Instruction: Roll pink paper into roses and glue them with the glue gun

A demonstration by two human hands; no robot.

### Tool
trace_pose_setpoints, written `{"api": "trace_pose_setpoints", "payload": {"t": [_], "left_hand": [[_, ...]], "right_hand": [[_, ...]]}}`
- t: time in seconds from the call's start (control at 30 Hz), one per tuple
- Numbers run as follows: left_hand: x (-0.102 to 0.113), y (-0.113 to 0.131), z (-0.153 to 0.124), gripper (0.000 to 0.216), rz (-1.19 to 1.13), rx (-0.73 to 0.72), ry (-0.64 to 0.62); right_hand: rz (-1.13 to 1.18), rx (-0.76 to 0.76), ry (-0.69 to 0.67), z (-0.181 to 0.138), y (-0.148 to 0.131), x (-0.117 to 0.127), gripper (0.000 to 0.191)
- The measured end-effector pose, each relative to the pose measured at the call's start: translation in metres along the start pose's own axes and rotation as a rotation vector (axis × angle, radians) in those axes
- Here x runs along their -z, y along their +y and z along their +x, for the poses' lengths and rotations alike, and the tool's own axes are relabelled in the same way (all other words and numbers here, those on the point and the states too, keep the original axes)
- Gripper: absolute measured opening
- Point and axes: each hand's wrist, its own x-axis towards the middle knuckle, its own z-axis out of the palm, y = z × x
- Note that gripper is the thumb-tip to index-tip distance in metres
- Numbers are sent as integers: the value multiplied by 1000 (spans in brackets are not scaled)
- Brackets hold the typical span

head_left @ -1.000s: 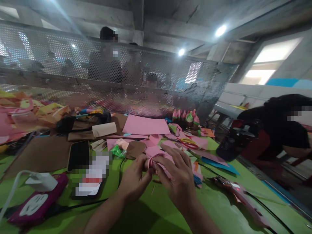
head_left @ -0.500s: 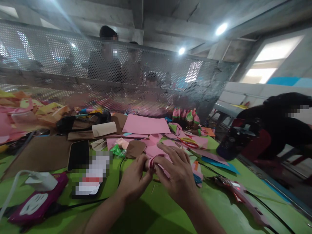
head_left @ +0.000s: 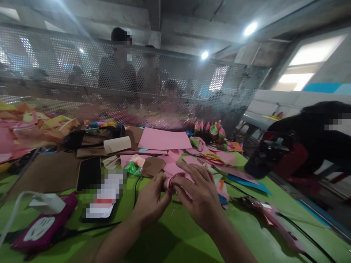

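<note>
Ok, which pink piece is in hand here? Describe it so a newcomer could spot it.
On the green table, find where the two hands meet near the front. Between the left hand and right hand is a pink paper roll. Unlike the flat pink sheets behind it, it is curled and gripped.

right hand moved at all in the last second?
No. The right hand stays over the pink roll, opposite the left hand. Its offset from the phone is unchanged.
</note>
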Motion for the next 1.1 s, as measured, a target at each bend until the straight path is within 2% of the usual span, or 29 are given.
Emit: {"api": "trace_pose_setpoints", "payload": {"t": [0.13, 0.4, 0.63, 0.87, 1.1], "left_hand": [[0, -1, 1, 33, 13, -6, 6], [-1, -1, 0, 29, 2, -9, -11], [1, 0, 2, 32, -40, 5, -4], [0, 0, 1, 32, -90, 13, -2], [0, -1, 1, 32, -84, -6, -6]], "right_hand": [[26, 4, -3, 0, 1, -1, 21], [32, -20, 11, 1, -3, 1, 13], [44, -2, 4, -1, 2, -2, 22], [73, -56, 22, 1, -2, -2, 13], [82, -40, 52, 1, -1, -6, 16]]}}
